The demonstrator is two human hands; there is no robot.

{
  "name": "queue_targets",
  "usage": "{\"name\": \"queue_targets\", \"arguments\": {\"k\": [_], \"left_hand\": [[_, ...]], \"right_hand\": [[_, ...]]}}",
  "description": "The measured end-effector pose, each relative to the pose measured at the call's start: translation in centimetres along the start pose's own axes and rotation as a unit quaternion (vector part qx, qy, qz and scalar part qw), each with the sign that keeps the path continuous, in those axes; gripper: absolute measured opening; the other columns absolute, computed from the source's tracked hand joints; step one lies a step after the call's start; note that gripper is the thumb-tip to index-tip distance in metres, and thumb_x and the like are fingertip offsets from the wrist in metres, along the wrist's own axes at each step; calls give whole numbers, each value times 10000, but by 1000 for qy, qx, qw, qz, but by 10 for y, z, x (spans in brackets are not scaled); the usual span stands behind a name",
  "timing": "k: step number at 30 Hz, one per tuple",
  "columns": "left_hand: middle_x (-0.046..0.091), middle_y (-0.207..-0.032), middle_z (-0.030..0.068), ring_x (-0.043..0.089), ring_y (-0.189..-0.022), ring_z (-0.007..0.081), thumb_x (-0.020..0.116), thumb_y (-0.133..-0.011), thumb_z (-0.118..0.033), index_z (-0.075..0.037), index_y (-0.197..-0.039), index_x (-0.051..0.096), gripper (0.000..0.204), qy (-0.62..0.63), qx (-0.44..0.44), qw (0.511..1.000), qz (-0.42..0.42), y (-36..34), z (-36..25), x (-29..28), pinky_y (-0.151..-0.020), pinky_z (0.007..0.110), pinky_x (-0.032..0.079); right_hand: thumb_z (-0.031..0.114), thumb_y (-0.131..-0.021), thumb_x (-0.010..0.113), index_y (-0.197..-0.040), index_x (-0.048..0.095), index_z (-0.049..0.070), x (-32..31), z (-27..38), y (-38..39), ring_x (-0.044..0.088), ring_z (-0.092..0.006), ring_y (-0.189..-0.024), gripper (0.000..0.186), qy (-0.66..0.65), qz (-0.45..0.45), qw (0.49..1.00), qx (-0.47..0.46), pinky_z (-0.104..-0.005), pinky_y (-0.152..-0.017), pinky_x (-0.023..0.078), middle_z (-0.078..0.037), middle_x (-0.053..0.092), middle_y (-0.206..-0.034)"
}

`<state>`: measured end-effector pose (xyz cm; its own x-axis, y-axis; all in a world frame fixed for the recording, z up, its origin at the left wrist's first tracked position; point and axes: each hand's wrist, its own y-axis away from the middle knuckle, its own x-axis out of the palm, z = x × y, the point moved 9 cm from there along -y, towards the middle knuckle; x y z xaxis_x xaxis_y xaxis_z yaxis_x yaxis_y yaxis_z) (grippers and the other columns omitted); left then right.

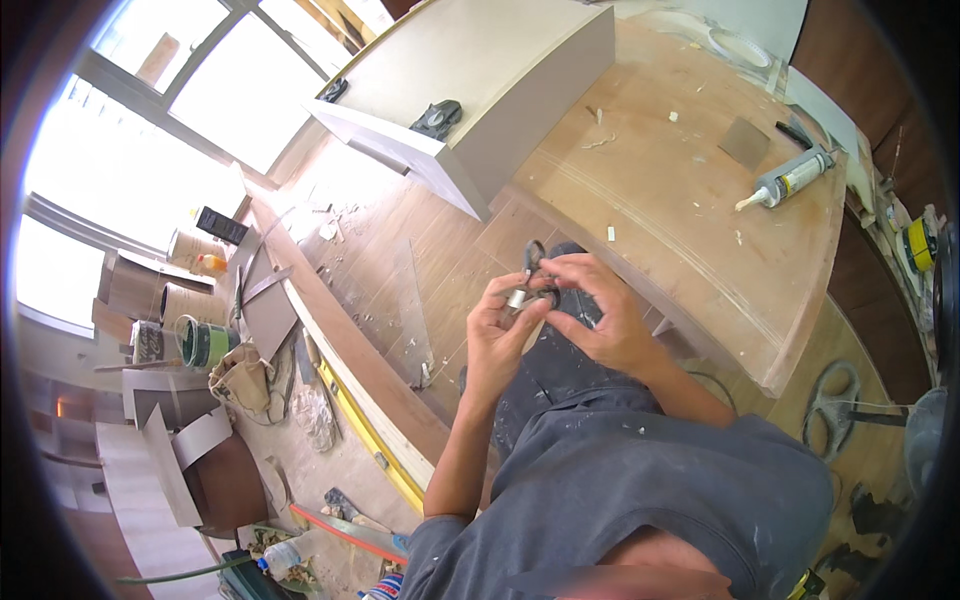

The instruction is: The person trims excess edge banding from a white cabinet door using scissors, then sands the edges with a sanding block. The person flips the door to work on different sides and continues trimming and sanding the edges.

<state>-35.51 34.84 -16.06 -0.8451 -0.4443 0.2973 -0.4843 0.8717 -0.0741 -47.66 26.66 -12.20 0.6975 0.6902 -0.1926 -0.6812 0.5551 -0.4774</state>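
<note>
In front of my body, both hands are raised close together around one small dark thing [535, 252] with looped parts, perhaps scissor handles. A short shiny metal piece [516, 298] shows at its left side. My left hand [492, 335] is closed on it, thumb and fingers pinching near the metal. From the other side my right hand [603, 312] bends its fingers and thumb onto the dark part. Fingers cover much of the thing, so its exact kind is unclear.
A dusty wooden board [640, 180] at right bears a sealant tube [790, 182] and a tan square [745, 143]. A pale panel unit [530, 100] stands ahead. At left lie a yellow level [370, 435], a green bucket [207, 343] and a cloth bag [243, 378].
</note>
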Motion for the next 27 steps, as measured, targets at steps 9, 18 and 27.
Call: {"name": "queue_targets", "arguments": {"k": [9,18,27], "left_hand": [[702,-1132,96,694,-1068,179,731,-938,-8,52,-1217,671,292,-57,24,992,113,2,-15,75,-917,314,571],[701,-951,118,757,-889,204,842,-827,-33,58,-1019,716,247,-157,174,967,102,-18,-72,132,-787,310,618],[702,-1024,127,717,-912,225,874,-794,-82,31,-1103,684,380,-339,284,897,-31,-58,-80,71,-820,362,583]], "right_hand": [[27,-772,820,-1296,638,53,-80,52,23,603,-262,-1152,555,194,-4,980,-40,-351,-960,496,-118,598,-1274],[212,-892,824,-1252,637,13,-122,50,-20,619,-129,-1053,451,28,117,988,101,-298,-871,525,-62,653,-1222],[280,-864,842,-1148,639,39,-125,4,-100,632,-124,-970,424,49,201,971,120,-295,-881,535,-26,664,-1067]]}}
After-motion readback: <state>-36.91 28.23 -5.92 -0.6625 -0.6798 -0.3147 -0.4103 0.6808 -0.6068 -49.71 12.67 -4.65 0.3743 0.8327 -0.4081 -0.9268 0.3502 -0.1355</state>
